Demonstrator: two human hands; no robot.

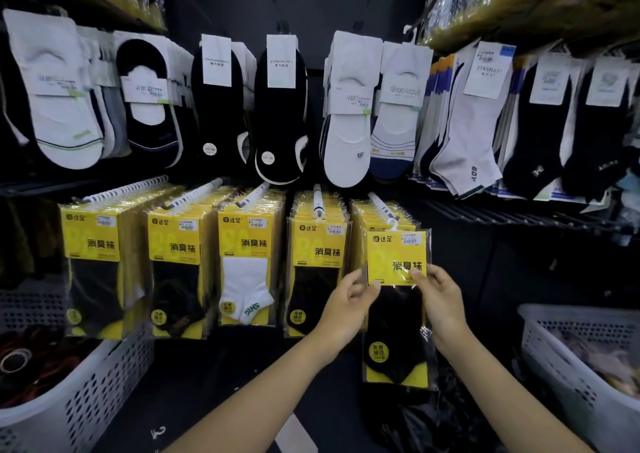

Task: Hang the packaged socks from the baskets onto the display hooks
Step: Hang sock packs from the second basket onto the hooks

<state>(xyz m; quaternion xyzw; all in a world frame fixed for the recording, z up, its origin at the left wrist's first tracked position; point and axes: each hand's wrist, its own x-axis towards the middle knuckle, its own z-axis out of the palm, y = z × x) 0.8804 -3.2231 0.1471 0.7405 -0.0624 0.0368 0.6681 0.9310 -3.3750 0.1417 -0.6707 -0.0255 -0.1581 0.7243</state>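
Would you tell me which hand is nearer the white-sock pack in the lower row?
Left. The left hand pinches the held pack on its side facing the white-sock pack; the right hand pinches the far side.

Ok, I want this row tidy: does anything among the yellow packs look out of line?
Only the front pack on the rightmost hook: it hangs lower and further forward than its neighbours, at the hook's tip, pinched between the left hand and right hand.

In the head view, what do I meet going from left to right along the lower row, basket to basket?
Left basket, first black-sock stack, second black-sock stack, white-sock stack, fourth stack, left hand, held pack, right hand, right basket.
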